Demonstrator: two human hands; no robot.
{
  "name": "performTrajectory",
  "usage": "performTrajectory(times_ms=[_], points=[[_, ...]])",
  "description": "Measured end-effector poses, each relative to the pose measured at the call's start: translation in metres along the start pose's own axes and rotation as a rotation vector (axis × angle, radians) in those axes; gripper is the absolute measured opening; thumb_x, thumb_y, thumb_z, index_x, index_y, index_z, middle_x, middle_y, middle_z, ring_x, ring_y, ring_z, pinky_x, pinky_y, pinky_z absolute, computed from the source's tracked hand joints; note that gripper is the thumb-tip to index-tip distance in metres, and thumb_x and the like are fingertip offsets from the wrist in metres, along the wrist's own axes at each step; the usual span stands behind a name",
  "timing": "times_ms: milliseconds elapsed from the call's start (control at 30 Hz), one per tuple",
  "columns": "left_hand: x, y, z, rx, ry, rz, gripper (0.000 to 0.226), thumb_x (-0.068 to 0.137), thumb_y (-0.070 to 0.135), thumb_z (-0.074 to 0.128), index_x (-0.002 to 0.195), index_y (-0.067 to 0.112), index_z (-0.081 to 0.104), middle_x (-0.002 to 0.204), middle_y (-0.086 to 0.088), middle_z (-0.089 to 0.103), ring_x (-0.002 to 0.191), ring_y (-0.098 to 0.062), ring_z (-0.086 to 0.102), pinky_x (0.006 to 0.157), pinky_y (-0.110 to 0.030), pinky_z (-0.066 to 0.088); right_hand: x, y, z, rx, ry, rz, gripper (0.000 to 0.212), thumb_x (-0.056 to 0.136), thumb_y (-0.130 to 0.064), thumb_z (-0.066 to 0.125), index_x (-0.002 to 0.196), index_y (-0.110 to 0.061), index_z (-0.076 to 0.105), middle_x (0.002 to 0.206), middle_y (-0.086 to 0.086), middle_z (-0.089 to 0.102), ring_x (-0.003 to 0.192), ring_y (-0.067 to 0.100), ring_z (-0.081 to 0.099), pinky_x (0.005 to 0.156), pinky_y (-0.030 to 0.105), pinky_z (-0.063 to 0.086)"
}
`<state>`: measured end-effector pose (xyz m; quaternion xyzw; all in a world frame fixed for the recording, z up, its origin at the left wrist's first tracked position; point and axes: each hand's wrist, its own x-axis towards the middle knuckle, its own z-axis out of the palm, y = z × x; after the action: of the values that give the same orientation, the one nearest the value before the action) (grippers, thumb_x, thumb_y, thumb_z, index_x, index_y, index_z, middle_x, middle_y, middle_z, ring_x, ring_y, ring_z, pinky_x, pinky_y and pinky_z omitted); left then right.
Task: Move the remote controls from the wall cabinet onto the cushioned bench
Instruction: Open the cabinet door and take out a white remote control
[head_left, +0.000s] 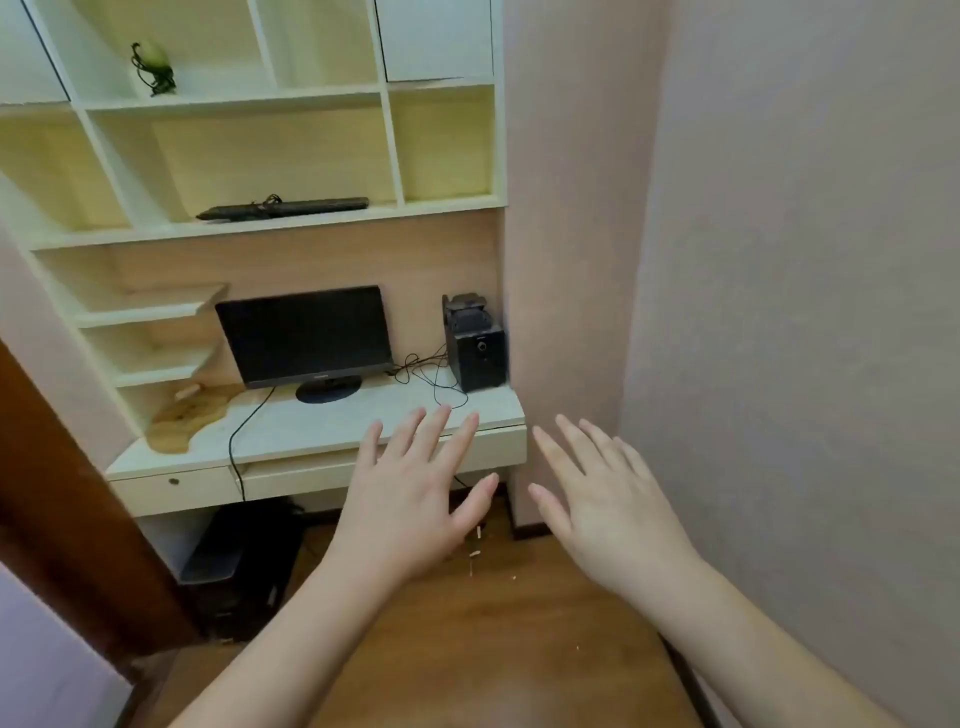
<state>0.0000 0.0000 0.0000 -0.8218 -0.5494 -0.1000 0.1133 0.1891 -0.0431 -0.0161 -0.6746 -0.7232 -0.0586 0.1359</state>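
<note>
Black monitor (306, 335) logo unreadably small; both hands, left (410, 499) and right (608, 504), spread flat, empty.

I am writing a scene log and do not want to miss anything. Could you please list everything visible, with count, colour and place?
wall cabinet: one, cream-white, open compartments, above the desk
long dark objects: black, on the cabinet's lowest wide shelf; count and kind unclear
ornament: one, green-black, upper compartment
monitor: one, black, on the desk
speaker: one, black, desk's right corner
wooden board: one, tan, desk's left side
desk: one, white, under the cabinet
computer tower: one, black, on the floor under the desk
left hand: open, empty
right hand: open, empty
</note>
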Motion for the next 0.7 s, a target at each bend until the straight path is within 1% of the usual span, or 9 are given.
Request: performTrajectory(times_ms=[100,200,333,500,633,700], points=[[0.013,-0.001,0.016,0.008,-0.03,0.025,0.076,0.082,0.072,-0.003,0.15,0.04,-0.002,0.162,0.006,0.007,0.148,-0.017,0.002,0.119,-0.049,0.005,0.015,0.009,0.015,-0.002,0.029,-0.003,0.071,0.088,-0.056,0.003,0.151,-0.026,0.02,0.157,0.002,0.024,0.144,0.022,0.021,0.117,0.04,0.017],[0.027,-0.012,0.036,0.003,-0.051,0.013,0.072,0.085,0.073,0.0,0.149,0.042,-0.006,0.162,0.006,0.002,0.148,-0.017,-0.003,0.119,-0.05,0.002,0.034,0.004,0.035,0.013,0.032,-0.03,0.07,0.089,-0.055,0.006,0.15,-0.025,0.023,0.155,0.002,0.029,0.143,0.022,0.025,0.116,0.04,0.02],[0.046,-0.042,0.055,0.007,-0.054,-0.018,0.072,0.086,0.073,0.002,0.15,0.041,-0.003,0.162,0.004,0.002,0.149,-0.018,-0.003,0.119,-0.052,0.002,0.067,-0.016,0.06,0.008,0.004,-0.06,0.067,0.09,-0.054,0.013,0.148,-0.024,0.028,0.154,0.003,0.032,0.141,0.023,0.029,0.114,0.042,0.023],[0.061,-0.104,0.077,-0.016,-0.03,-0.062,0.074,0.084,0.073,0.001,0.15,0.04,-0.003,0.162,0.002,0.007,0.149,-0.019,0.001,0.119,-0.052,0.006,0.121,-0.062,0.087,-0.031,-0.029,-0.101,0.065,0.09,-0.053,0.022,0.145,-0.021,0.037,0.15,0.005,0.04,0.138,0.026,0.037,0.111,0.043,0.028],[0.074,-0.161,0.091,-0.067,-0.003,-0.106,0.075,0.085,0.073,0.006,0.151,0.039,-0.001,0.161,0.001,0.016,0.148,-0.021,0.009,0.118,-0.052,0.012,0.168,-0.114,0.102,-0.013,-0.062,-0.145,0.066,0.089,-0.054,0.022,0.145,-0.023,0.035,0.151,0.005,0.038,0.139,0.027,0.035,0.111,0.044,0.029],[0.083,-0.186,0.098,-0.072,-0.009,-0.106,0.074,0.084,0.073,0.006,0.15,0.039,0.0,0.161,0.001,0.015,0.148,-0.021,0.009,0.118,-0.052,0.012,0.19,-0.133,0.108,-0.017,-0.065,-0.152,0.065,0.088,-0.053,0.024,0.144,-0.022,0.038,0.148,0.006,0.042,0.136,0.028,0.04,0.109,0.044,0.033]])
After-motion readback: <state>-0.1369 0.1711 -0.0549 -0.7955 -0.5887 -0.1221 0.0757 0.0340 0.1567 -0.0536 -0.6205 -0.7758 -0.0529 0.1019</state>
